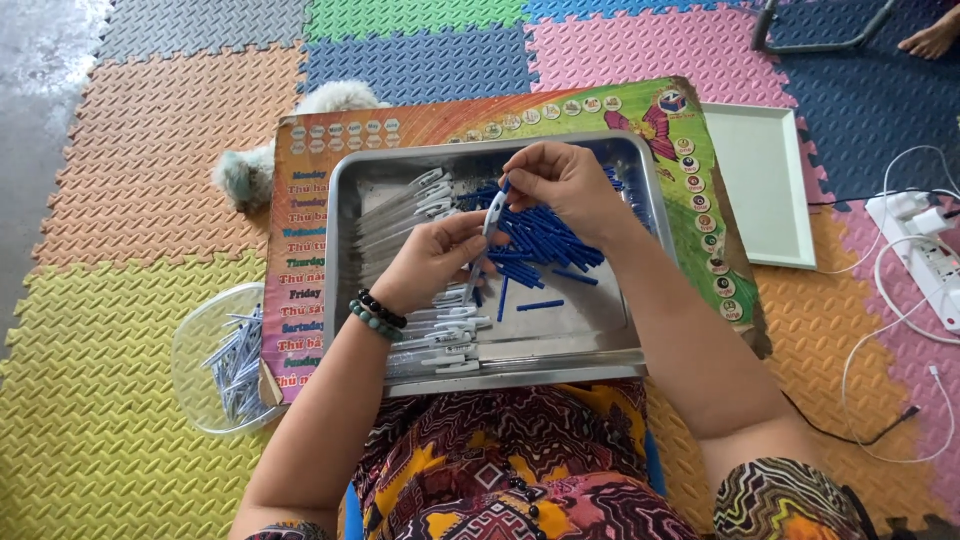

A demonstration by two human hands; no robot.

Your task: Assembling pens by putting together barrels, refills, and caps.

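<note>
bright, even daylight; glare on the concrete floor (45, 60) far left and a soft sheen on the metal tray (590, 335). shadows faint, focus sharp, edges slightly bowed.

Left hand (432, 258) and right hand (562, 185) raised close together, fingers pinched.

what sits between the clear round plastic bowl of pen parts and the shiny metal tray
Head view: only the left edge of the colourful printed board separates the clear plastic bowl from the metal tray.
</note>
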